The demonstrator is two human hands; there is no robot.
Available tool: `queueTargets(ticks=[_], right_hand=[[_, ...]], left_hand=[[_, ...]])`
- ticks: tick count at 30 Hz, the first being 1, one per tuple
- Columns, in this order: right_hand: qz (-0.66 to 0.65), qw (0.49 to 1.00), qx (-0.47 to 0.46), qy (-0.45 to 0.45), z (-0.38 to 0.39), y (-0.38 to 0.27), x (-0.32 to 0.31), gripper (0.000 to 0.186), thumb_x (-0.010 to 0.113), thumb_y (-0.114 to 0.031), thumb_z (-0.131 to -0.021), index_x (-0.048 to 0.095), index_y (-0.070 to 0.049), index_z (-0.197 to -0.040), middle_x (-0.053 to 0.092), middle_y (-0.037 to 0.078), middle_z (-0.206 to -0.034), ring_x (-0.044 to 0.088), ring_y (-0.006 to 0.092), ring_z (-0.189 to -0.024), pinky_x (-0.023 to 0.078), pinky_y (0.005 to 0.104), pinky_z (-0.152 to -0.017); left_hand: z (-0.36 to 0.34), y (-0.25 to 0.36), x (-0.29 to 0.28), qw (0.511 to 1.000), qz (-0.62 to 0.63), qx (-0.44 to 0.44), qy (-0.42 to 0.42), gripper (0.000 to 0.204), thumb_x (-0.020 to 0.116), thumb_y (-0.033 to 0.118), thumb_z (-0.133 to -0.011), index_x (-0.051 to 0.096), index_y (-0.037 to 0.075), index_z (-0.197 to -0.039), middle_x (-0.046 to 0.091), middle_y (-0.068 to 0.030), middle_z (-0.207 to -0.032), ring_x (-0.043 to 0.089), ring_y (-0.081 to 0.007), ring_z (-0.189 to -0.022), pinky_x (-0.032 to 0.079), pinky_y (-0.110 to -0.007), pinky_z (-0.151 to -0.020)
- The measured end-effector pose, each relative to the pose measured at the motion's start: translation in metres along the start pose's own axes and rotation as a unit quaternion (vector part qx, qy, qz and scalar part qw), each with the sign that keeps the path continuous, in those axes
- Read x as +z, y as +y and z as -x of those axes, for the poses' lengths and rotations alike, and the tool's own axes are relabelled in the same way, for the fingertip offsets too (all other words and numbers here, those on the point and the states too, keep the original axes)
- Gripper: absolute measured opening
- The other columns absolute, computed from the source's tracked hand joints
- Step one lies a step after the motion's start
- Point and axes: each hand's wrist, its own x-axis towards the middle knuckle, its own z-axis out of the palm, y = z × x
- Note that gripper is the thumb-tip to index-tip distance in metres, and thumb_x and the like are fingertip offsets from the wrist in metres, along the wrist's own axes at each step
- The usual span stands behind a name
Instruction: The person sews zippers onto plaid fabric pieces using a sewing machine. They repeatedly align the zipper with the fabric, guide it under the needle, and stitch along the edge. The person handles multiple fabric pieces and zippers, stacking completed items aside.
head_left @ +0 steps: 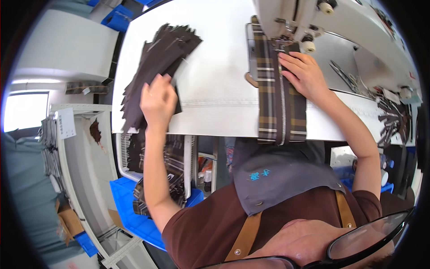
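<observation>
My right hand [307,76] lies with fingers stretched on a plaid fabric piece [267,98]. Its fingertips rest beside a metal-toothed zipper [282,101] on dark tape, which runs down the piece. The top of the piece sits under the presser foot [282,44] of a white sewing machine [268,15]. Its lower end reaches over the table's front edge. To the left, my left hand [159,101] is over a fanned pile of dark fabric strips [163,49]. Its fingers are curled and slightly blurred, and what is between them is hidden.
Scissors [342,74] lie on the machine bed at right, with a bunch of dark strips [394,119] farther right. Below the white table [219,121], a white basket [122,157] of plaid fabric stands by a blue bin [123,197]. A shelf rack [74,179] is left.
</observation>
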Motion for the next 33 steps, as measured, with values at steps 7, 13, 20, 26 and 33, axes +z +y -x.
queueTargets(ticks=[7,13,20,26,33], right_hand=[[0.004,1.000,-0.008,0.013,-0.004,-0.002,-0.005,0.025,0.064,-0.018,-0.080,0.065,-0.007,-0.102,0.063,0.001,-0.111,0.055,0.0224,-0.101,0.043,0.0352,-0.086],[-0.003,1.000,0.003,0.015,-0.004,-0.002,-0.005,0.023,0.064,-0.020,-0.080,0.066,-0.009,-0.101,0.063,-0.001,-0.110,0.055,0.0203,-0.100,0.043,0.0347,-0.087],[-0.011,1.000,0.027,-0.004,-0.002,-0.003,-0.004,0.027,0.065,-0.022,-0.080,0.065,-0.010,-0.103,0.062,-0.002,-0.112,0.055,0.0200,-0.102,0.045,0.0349,-0.086],[-0.020,0.999,0.035,-0.011,-0.002,-0.002,-0.007,0.028,0.064,-0.023,-0.080,0.064,-0.011,-0.105,0.062,-0.002,-0.112,0.055,0.0200,-0.101,0.045,0.0348,-0.086],[-0.016,0.999,0.031,-0.006,-0.004,-0.005,-0.007,0.027,0.065,-0.022,-0.079,0.064,-0.009,-0.103,0.062,-0.001,-0.111,0.054,0.0203,-0.102,0.045,0.0348,-0.087]], left_hand=[[0.047,0.112,-0.037,0.955,0.121,0.015,-0.269,0.033,0.068,0.009,-0.075,0.063,0.002,-0.107,0.052,-0.0171,-0.125,0.058,-0.0293,-0.094,0.047,-0.034,-0.078],[0.031,0.091,-0.056,0.878,-0.080,0.210,-0.422,0.076,0.064,0.000,-0.068,0.038,0.017,-0.138,0.022,-0.0170,-0.148,0.037,-0.0340,-0.129,0.042,-0.047,-0.094],[0.034,0.060,-0.012,0.923,0.158,0.127,-0.327,0.066,0.073,0.024,-0.066,0.051,0.013,-0.127,0.042,-0.0121,-0.139,0.038,-0.0295,-0.130,0.024,-0.053,-0.105],[-0.009,0.099,0.023,0.963,0.195,0.131,-0.130,0.035,0.055,0.002,-0.075,0.064,0.003,-0.109,0.062,-0.0099,-0.118,0.059,-0.0242,-0.109,0.041,-0.040,-0.092],[-0.081,0.129,0.083,0.927,0.249,0.235,-0.152,0.039,0.057,0.008,-0.076,0.062,0.007,-0.114,0.058,-0.0074,-0.121,0.055,-0.0263,-0.109,0.038,-0.048,-0.097]])
